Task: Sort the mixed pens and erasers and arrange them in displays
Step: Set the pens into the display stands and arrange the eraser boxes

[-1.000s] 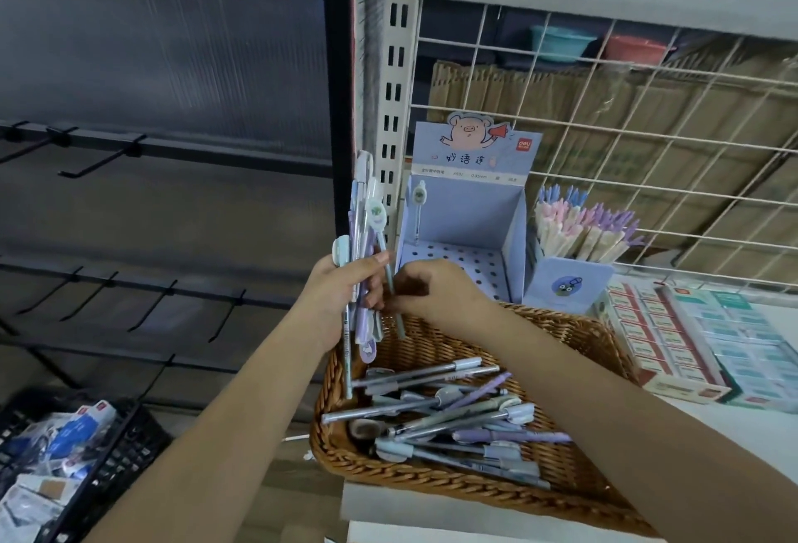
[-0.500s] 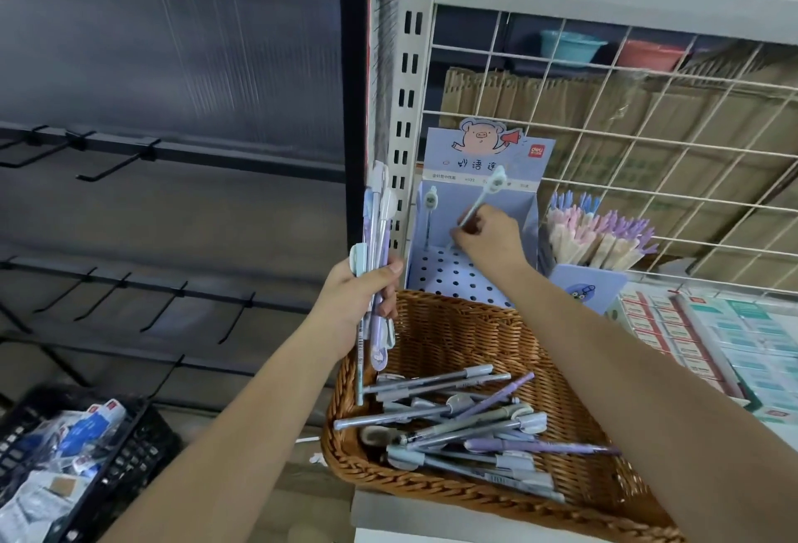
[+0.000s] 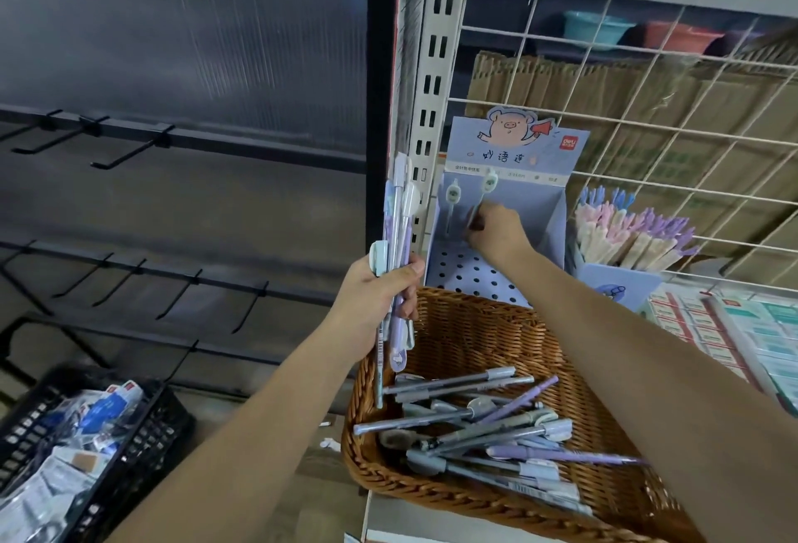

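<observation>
My left hand grips a bundle of pens upright beside the shelf post. Reaching into the blue cardboard pen display, my right hand pinches a single pen that leans near the back panel. One pen stands in the display's left rear hole. Below both arms, a wicker basket holds several loose grey and purple pens.
A second display with pastel pens stands to the right, in front of a wire grid. Boxes of erasers lie at the far right. A black crate of packets sits at lower left. Black hooks jut from the left wall.
My right hand took one pen from the bundle, carried it up and forward, and now holds it lower inside the blue display. My left hand rose slightly with the bundle.
</observation>
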